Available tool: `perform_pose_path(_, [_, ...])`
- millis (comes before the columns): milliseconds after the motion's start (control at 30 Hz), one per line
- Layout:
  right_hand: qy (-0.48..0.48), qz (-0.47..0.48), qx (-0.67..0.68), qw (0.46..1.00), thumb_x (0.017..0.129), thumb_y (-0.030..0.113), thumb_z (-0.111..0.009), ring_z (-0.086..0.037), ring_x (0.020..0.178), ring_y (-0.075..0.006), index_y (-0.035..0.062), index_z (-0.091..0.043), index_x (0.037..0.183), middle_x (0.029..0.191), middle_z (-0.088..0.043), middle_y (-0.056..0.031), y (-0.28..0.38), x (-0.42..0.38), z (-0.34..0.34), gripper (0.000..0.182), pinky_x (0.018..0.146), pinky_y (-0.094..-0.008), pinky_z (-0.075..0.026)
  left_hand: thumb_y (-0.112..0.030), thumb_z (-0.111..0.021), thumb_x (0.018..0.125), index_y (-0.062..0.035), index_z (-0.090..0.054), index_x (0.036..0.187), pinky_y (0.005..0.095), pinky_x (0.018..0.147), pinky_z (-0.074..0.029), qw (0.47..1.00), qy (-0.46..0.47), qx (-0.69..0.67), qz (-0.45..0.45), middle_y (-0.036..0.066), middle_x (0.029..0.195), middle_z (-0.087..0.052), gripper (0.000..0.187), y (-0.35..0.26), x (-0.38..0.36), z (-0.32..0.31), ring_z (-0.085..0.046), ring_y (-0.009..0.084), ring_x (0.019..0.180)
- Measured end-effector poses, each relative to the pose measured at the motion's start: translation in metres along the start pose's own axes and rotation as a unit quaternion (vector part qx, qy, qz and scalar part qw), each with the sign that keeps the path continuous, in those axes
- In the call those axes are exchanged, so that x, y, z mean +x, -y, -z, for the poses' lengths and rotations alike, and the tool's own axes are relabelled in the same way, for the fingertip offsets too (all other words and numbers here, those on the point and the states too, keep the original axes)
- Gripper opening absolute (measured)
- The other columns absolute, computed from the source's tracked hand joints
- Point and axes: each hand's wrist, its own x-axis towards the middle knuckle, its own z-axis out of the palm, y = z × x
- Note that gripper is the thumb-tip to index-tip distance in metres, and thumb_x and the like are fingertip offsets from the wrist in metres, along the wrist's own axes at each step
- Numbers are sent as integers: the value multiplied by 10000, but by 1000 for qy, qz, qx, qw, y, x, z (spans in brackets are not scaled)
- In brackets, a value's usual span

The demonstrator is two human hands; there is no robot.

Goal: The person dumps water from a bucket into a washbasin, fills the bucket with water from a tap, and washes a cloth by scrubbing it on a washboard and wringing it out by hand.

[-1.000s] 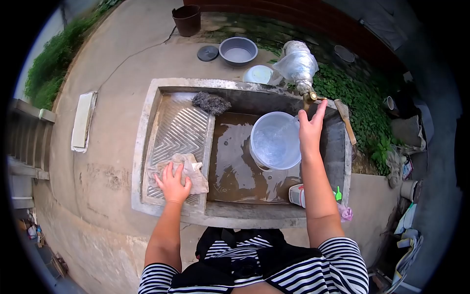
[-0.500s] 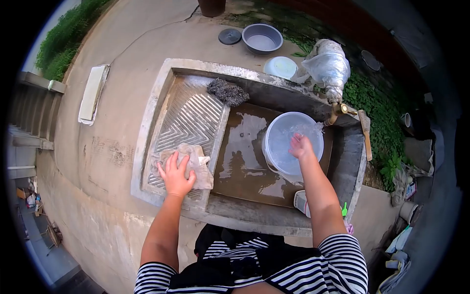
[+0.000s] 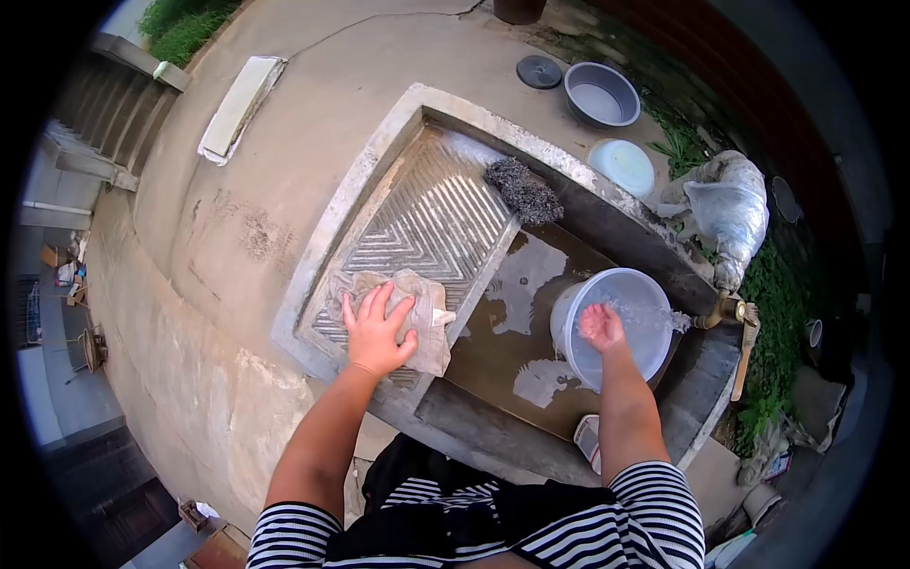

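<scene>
My left hand (image 3: 377,334) lies with fingers spread on a wet, greyish-beige cloth (image 3: 431,327), which is spread on the ridged washboard slab (image 3: 417,223) of a concrete sink (image 3: 313,248). My right hand (image 3: 600,328) is over the mouth of a translucent white bucket (image 3: 566,327), palm up and loosely cupped, with no solid object seen in it. Beside that hand, water runs from a brass tap (image 3: 718,313) into the bucket. The bucket stands in the sink's basin, in shallow brownish water (image 3: 512,327).
A dark grey mesh bundle (image 3: 524,190) sits at the slab's far corner. A wooden-handled brush (image 3: 745,356) rests on the right rim. A white, box-like item (image 3: 588,439) is in the near basin corner. Beyond the sink are a grey basin (image 3: 602,95) and a pale bowl (image 3: 622,167).
The view has turned, so the sink appears tilted and shifted. My right hand's fingers have curled into a cup over the bucket. My left hand stays on the cloth.
</scene>
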Motion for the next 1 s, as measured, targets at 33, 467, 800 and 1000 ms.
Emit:
perform_pose_path(33, [75, -43, 11, 996, 915, 273, -472, -637, 798, -262, 26, -617, 936, 858, -634, -124, 2, -13, -26, 288, 698, -376, -543, -308, -642, 647, -220, -604, 1110, 649, 1023, -138, 1000, -2, -6, -3, 113, 1285, -451, 473, 0, 0, 0, -412, 276, 1205])
perform_pose_path(467, [341, -169, -256, 889, 970, 218, -401, -501, 1166, -242, -59, -425, 1280, 1287, -492, -165, -178, -188, -298, 417, 967, -342, -421, -305, -636, 688, -208, -586, 1143, 648, 1017, -141, 999, -3, -40, -2, 124, 1312, -432, 468, 7, -5, -3, -394, 298, 1226])
perform_pose_path(800, [109, 147, -324, 928, 927, 191, -494, -536, 644, -66, 83, -574, 910, 798, -594, -13, -43, -140, -173, 136, 556, -192, -440, -322, -606, 734, -234, -576, 1150, 654, 1007, -160, 1000, 1, -10, -6, 94, 1314, -432, 426, 3, -2, 0, -384, 273, 1231])
perform_pose_path(1000, [-240, 64, -246, 937, 906, 203, -488, -549, 815, -175, 98, -575, 1017, 938, -577, -46, 17, -48, -43, 176, 731, -372, -464, -323, -609, 726, -250, -569, 1156, 654, 1004, -169, 1000, 3, -2, -2, 80, 1330, -419, 438, 2, -2, 0, -388, 261, 1229])
